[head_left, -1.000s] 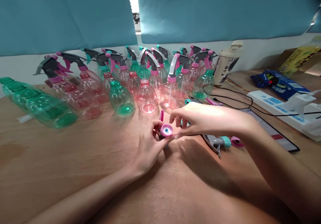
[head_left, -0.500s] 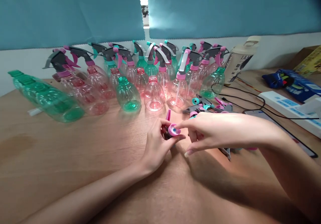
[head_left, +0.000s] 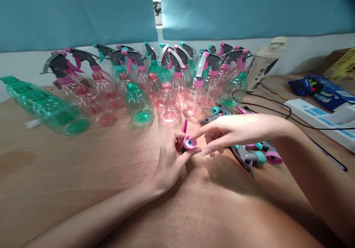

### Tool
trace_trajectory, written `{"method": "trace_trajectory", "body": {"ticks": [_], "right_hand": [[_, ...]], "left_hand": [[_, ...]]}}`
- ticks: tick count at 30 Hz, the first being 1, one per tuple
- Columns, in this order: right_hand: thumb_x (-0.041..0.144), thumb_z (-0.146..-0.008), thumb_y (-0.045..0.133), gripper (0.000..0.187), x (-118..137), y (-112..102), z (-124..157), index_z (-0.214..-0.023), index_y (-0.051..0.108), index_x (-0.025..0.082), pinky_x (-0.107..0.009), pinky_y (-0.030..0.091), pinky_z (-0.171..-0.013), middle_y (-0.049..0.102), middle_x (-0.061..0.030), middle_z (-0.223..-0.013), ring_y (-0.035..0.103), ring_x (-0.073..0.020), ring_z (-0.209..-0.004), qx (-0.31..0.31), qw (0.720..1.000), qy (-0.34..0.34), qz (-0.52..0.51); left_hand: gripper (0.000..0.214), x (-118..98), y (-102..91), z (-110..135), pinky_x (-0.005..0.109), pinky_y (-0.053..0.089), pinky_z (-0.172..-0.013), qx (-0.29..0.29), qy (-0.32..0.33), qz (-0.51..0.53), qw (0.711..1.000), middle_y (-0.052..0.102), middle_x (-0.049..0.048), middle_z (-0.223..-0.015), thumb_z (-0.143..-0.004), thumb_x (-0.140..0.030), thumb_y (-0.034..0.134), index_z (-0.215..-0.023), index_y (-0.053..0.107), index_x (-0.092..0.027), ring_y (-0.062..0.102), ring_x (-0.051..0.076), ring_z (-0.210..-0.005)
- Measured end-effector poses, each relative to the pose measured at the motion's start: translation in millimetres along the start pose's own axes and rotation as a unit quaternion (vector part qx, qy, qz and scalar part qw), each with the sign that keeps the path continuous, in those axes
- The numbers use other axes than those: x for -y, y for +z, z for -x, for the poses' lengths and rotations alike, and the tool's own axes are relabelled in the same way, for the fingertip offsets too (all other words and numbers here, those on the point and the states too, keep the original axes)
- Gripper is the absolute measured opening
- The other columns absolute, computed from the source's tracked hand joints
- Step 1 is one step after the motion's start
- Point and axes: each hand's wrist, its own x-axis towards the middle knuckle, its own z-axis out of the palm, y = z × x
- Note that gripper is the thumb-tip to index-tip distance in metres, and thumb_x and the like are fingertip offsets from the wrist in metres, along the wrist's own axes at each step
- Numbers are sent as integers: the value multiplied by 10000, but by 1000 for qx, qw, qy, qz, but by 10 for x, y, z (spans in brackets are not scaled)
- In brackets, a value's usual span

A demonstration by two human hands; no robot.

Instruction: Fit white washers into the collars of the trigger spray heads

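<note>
My left hand (head_left: pixel 171 163) is closed around a grey and pink trigger spray head (head_left: pixel 189 143), low over the table. The pink collar faces up toward me, with a white and blue centre inside it. My right hand (head_left: pixel 222 133) has its fingers apart, the index fingertip at the collar's rim and the thumb below it. Under and beside the right hand lies a pile of loose spray heads (head_left: pixel 248 156) in grey, pink and teal, partly hidden by the hand and forearm. A clear pink bottle (head_left: pixel 168 105) without a head stands just beyond my hands.
Several capped and open spray bottles stand in rows at the back, among them a green bottle (head_left: pixel 139 105). Green bottles (head_left: pixel 52 111) lean at the left. To the right are a beige tumbler (head_left: pixel 263 64), a black cable (head_left: pixel 260 104), a power strip (head_left: pixel 318 118) and a blue packet (head_left: pixel 324 90).
My right hand's fingers have spread and its wrist has risen, uncovering more loose spray heads. The left hand keeps its hold. The view has shifted slightly.
</note>
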Motion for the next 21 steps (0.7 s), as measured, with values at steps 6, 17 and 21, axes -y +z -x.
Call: {"method": "trace_trajectory", "body": {"ticks": [6,17,21], "right_hand": [[567,-866,537,492,-2,-23,7,-1258,614,280,-220,389,-585,663,-4,-821,592,-152,-734,-18,999,-9,36],[460,-854,583,473,35,-28,69,-1294,592,284,-238,395,-611,669,-5,-860,591,-169,-771,-27,998,-1,64],[475,-833,605,485,18,-36,58,-1277,605,280,-240,390,-600,654,-9,-851,576,-169,-758,-41,998,8,56]], "left_hand": [[192,-20,5,-13,243,413,-660,7,-5,8,1000,577,-11,-870,-824,-274,692,-913,546,-186,537,124,-754],[230,6,20,-1,239,414,-659,1,-16,1,1000,589,-13,-889,-788,-266,738,-926,565,-202,532,124,-750],[243,28,23,7,245,418,-666,9,-20,11,1000,596,-9,-908,-794,-285,734,-940,557,-204,544,125,-758]]}}
